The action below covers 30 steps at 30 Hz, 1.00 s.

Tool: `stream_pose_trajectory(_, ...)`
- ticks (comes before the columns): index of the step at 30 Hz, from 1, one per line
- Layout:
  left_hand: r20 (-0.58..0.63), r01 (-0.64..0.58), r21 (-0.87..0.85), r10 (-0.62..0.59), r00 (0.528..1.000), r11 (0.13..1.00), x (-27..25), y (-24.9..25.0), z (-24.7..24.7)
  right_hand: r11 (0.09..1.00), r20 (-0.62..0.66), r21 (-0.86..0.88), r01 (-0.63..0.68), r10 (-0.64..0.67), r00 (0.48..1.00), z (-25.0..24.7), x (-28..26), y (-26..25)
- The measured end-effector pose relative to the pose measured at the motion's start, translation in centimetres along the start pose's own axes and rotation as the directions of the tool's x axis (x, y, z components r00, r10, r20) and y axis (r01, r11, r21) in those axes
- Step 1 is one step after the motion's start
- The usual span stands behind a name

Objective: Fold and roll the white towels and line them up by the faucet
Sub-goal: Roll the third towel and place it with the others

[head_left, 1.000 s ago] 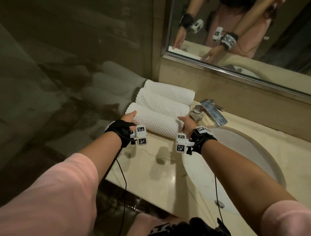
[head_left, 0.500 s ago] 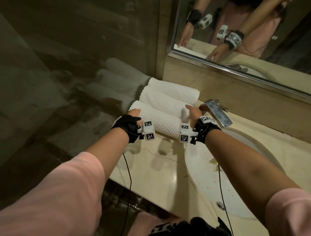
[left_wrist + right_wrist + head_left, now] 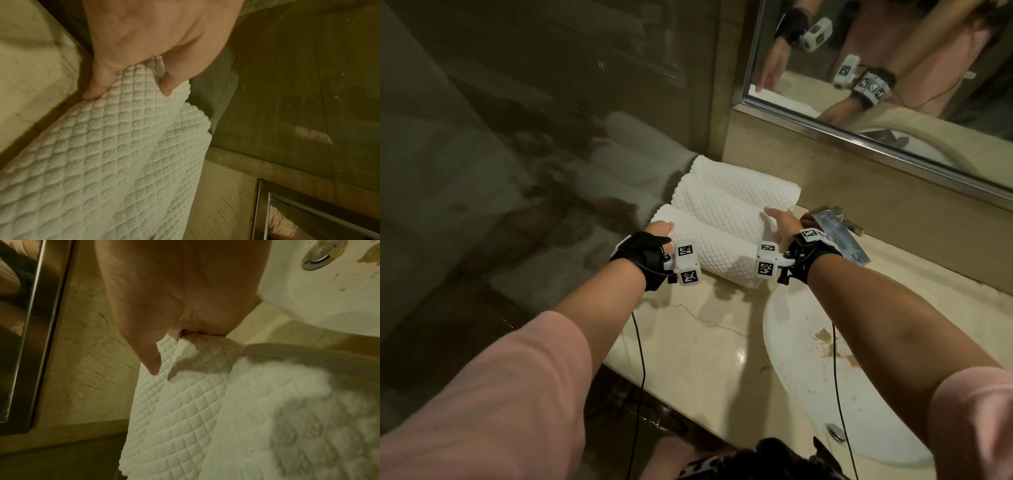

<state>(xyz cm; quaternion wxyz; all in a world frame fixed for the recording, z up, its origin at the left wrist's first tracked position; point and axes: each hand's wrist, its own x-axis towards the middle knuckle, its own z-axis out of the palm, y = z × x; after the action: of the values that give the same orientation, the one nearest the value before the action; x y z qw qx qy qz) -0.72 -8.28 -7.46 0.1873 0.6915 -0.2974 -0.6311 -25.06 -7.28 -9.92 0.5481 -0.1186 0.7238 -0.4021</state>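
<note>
While both forearms reach up from the bottom corners of the head view, we see the left hand (image 3: 659, 229) pinching the left end of the middle rolled towel (image 3: 717, 214), thumb and fingers curled onto it; the right hand (image 3: 782, 222) pinches its right end, beside the faucet (image 3: 837, 236) right of centre.

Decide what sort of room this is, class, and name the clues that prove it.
Most likely a bathroom, perhaps a hotel's. A white sink basin is set into a marble countertop, a metal faucet stands behind it, and a wall mirror hangs above the rolled white towels.
</note>
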Motion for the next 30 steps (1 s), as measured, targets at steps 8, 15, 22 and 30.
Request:
stream_pose_trajectory(8, 0.065, 0.036, -0.262, -0.019, 0.998, 0.964, 1.9, -2.0, -0.7, 1.000, 0.016, -0.008, 0.029, -0.029, 0.999, 0.3, -1.5, -0.2)
stream_pose_trajectory(15, 0.071, 0.004, -0.195, 0.010, 0.997, 0.981, -1.4, -1.6, 0.3, 0.992, 0.019, 0.062, -0.110, 0.109, 0.994, 0.3, -4.7, 3.8)
stream_pose_trajectory(22, 0.099, 0.059, -0.246, -0.036, 0.994, 0.968, -2.1, -2.3, 0.3, 0.965, 0.188, 0.211, -0.153, 0.114, 0.976, 1.3, -7.3, 6.6)
stream_pose_trajectory(30, 0.133, 0.068, -0.228, -0.038, 0.990, 0.971, -2.5, -2.7, -0.3, 0.992, 0.008, 0.016, -0.127, 0.127, 0.992, 0.1, -6.6, 8.6)
